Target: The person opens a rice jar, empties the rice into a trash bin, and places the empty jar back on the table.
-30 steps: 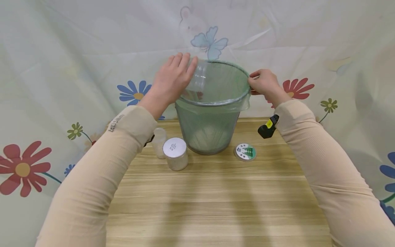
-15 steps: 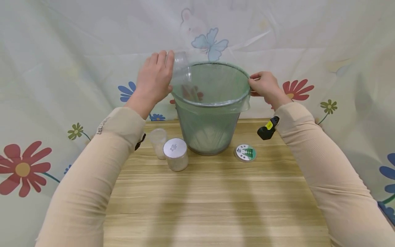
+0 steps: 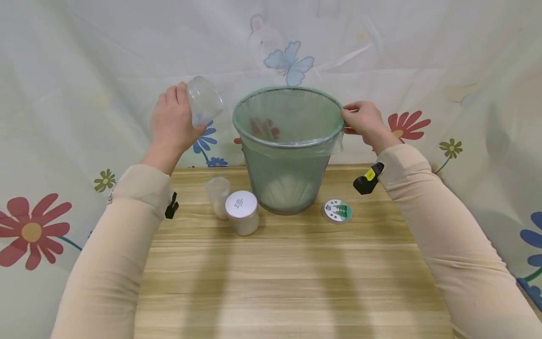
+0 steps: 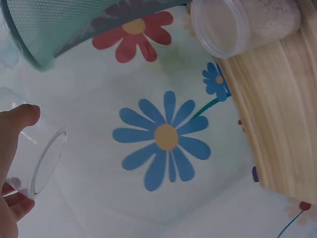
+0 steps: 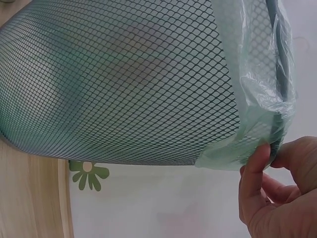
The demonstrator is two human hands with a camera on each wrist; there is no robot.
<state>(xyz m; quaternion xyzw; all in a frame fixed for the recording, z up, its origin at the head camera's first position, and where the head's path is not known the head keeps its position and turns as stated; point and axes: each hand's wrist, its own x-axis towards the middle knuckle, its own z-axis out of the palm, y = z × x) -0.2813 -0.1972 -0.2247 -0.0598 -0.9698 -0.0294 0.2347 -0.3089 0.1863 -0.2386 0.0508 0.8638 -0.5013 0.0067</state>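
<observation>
My left hand (image 3: 172, 117) grips a clear plastic jar (image 3: 205, 100), held tilted in the air left of the mesh wastebasket. In the left wrist view the jar (image 4: 42, 153) looks see-through, with its round rim facing away from the palm. The wastebasket (image 3: 284, 174) stands at the back of the table, lined with a thin green plastic bag (image 5: 262, 104) folded over its rim. At the rim's right side, my right hand (image 3: 365, 120) pinches the bag's edge between thumb and fingers, as the right wrist view (image 5: 277, 188) also shows.
A white-topped jar (image 3: 242, 214) stands in front of the wastebasket. Just behind it is an open clear container (image 3: 218, 197) with pale contents. A round green-and-white lid (image 3: 337, 210) lies to the right on the wooden table (image 3: 292, 282). A flowered curtain (image 3: 127, 56) hangs behind.
My left hand has drawn the clear jar leftward from over the wastebasket's opening to beside it. The right hand keeps its place at the rim.
</observation>
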